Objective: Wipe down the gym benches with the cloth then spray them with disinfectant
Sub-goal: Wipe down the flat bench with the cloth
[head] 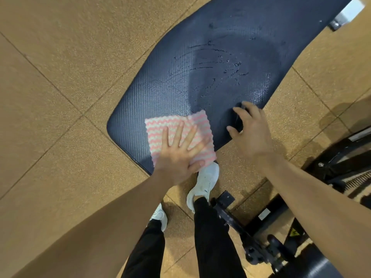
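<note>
A dark blue padded gym bench [210, 57] runs from the centre to the upper right, with wet streaks across its middle. A pink and white wavy-striped cloth [192, 123] lies flat on the bench's near end. My left hand [178, 153] presses on the cloth with straight, spread fingers. My right hand [251, 129] is at the bench's right edge, its fingers curled round a small dark object [239, 119]. The hand covers most of that object, so I cannot tell what it is.
Tan speckled rubber floor tiles [60, 77] surround the bench. A black machine frame [251, 233] with bolts and a spring stands at the lower right. My feet in white shoes [204, 183] stand just below the bench end. A metal bracket [347, 15] shows at the top right.
</note>
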Demonstrator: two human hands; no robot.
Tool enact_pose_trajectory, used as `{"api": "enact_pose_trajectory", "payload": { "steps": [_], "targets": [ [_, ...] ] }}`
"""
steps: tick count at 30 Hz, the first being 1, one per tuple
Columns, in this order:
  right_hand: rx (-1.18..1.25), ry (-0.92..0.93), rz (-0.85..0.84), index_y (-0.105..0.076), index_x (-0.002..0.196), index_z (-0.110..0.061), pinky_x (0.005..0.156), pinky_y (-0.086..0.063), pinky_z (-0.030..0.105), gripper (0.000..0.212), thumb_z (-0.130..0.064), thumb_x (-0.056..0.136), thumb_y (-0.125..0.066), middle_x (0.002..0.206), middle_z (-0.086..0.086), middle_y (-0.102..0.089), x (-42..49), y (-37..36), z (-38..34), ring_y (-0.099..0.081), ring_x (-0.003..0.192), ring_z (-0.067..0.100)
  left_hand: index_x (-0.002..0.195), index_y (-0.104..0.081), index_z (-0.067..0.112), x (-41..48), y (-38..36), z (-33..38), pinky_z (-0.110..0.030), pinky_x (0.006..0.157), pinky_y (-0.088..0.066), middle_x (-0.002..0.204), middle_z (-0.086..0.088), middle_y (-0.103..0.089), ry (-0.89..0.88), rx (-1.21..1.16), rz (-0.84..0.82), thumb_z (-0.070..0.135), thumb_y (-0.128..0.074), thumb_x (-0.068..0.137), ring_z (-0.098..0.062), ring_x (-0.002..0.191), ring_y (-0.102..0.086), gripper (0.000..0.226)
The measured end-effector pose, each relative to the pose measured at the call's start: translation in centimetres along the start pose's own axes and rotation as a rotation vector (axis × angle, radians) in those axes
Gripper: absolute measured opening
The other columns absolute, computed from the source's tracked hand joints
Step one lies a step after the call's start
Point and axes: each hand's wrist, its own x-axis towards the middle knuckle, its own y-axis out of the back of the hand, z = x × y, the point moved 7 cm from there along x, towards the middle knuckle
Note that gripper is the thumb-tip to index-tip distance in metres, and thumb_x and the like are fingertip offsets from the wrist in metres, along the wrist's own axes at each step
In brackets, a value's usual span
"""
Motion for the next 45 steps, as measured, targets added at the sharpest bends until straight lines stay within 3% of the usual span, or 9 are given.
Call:
{"api": "enact_pose_trajectory", "payload": {
  "steps": [3, 5, 8, 15, 22, 33, 38, 42, 45],
  "targets": [
    [-0.024, -0.019, 0.012, -0.046, 0.148, -0.015, 0.119, -0.033, 0.049, 0.063, -0.030, 0.092, -0.072, 0.161, 0.005, -0.029, 1.4, 0.6, 1.1, -0.025, 0.146, 0.031, 0.161, -0.021, 0.044, 0.3, 0.2, 0.1, -0.074, 0.117, -0.010, 0.172, -0.004, -0.012, -0.035, 0.032, 0.024, 0.074, -0.027, 0.100, -0.045, 0.156, -0.007, 0.068],
    [-0.027, -0.052, -0.003, -0.040, 0.152, -0.017, 0.122, -0.027, 0.050, 0.069, -0.034, 0.092, -0.072, 0.165, 0.006, -0.021, 2.2, 0.6, 2.0, -0.018, 0.150, 0.033, 0.161, -0.011, 0.046, 1.5, 0.6, -1.4, -0.075, 0.117, -0.006, 0.173, -0.005, 0.001, 0.002, 0.039, -0.006, 0.074, -0.021, 0.100, -0.045, 0.157, 0.003, 0.068],
    [-0.031, -0.099, -0.022, -0.030, 0.157, -0.020, 0.125, -0.021, 0.050, 0.082, -0.043, 0.090, -0.072, 0.168, 0.006, -0.013, 3.0, 0.7, 3.2, -0.010, 0.154, 0.033, 0.158, 0.013, 0.051, 4.6, 2.2, -5.5, -0.076, 0.117, 0.006, 0.170, -0.004, 0.023, 0.250, -0.057, -0.013, 0.076, -0.014, 0.098, -0.044, 0.154, 0.020, 0.069],
    [-0.049, -0.079, -0.101, -0.014, 0.162, -0.022, 0.128, -0.012, 0.046, 0.102, -0.057, 0.085, -0.071, 0.171, 0.004, -0.002, 3.7, 1.0, 5.3, 0.004, 0.157, 0.025, 0.155, 0.012, 0.055, 11.2, 7.0, -11.2, -0.083, 0.108, 0.009, 0.168, -0.009, 0.027, 0.624, -0.259, 0.003, 0.080, -0.023, 0.093, -0.056, 0.148, 0.025, 0.076],
    [0.029, -0.040, -0.150, -0.028, 0.159, -0.026, 0.124, -0.026, 0.047, 0.091, -0.042, 0.084, -0.079, 0.169, -0.002, -0.015, 4.4, 2.2, 6.4, -0.007, 0.157, 0.019, 0.158, 0.012, 0.049, 13.6, 5.7, -4.0, -0.079, 0.111, 0.009, 0.170, -0.008, 0.023, 0.318, -0.090, -0.026, 0.074, -0.022, 0.098, -0.049, 0.152, 0.021, 0.074],
    [0.140, 0.019, -0.161, -0.048, 0.149, -0.021, 0.118, -0.026, 0.025, 0.057, -0.008, 0.096, -0.063, 0.162, -0.008, -0.033, 5.3, 3.9, 7.9, -0.027, 0.151, 0.010, 0.162, -0.002, 0.043, 12.4, 3.5, 4.5, -0.075, 0.117, 0.001, 0.173, -0.003, 0.008, -0.220, 0.112, -0.078, 0.069, -0.024, 0.102, -0.045, 0.156, 0.007, 0.070],
    [0.232, -0.132, -0.046, -0.058, 0.141, -0.019, 0.105, -0.043, 0.028, 0.042, -0.019, 0.099, -0.062, 0.143, 0.001, -0.059, 6.9, 6.5, 7.8, -0.061, 0.123, 0.022, 0.161, 0.002, 0.048, 15.5, 5.6, -1.1, -0.076, 0.116, 0.000, 0.171, 0.001, 0.017, 0.022, 0.062, -0.078, 0.075, -0.019, 0.097, -0.043, 0.156, 0.015, 0.072],
    [0.136, -0.145, -0.038, -0.043, 0.152, -0.024, 0.118, -0.036, 0.038, 0.059, -0.032, 0.097, -0.065, 0.164, -0.005, -0.030, 8.7, 7.0, 7.4, -0.038, 0.145, 0.021, 0.162, -0.001, 0.043, 18.1, 8.1, -6.3, -0.077, 0.114, -0.005, 0.173, -0.002, 0.005, 0.191, 0.034, -0.014, 0.074, -0.026, 0.097, -0.044, 0.157, 0.005, 0.077],
    [0.031, -0.160, -0.117, -0.022, 0.161, -0.026, 0.125, -0.023, 0.041, 0.082, -0.042, 0.094, -0.068, 0.170, -0.003, -0.006, 10.0, 6.4, 7.4, -0.010, 0.156, 0.021, 0.161, 0.011, 0.042, 20.1, 9.3, -9.8, -0.075, 0.117, 0.000, 0.172, 0.003, 0.015, 0.320, -0.044, -0.027, 0.072, -0.029, 0.098, -0.039, 0.156, 0.015, 0.081]
  ]
}}
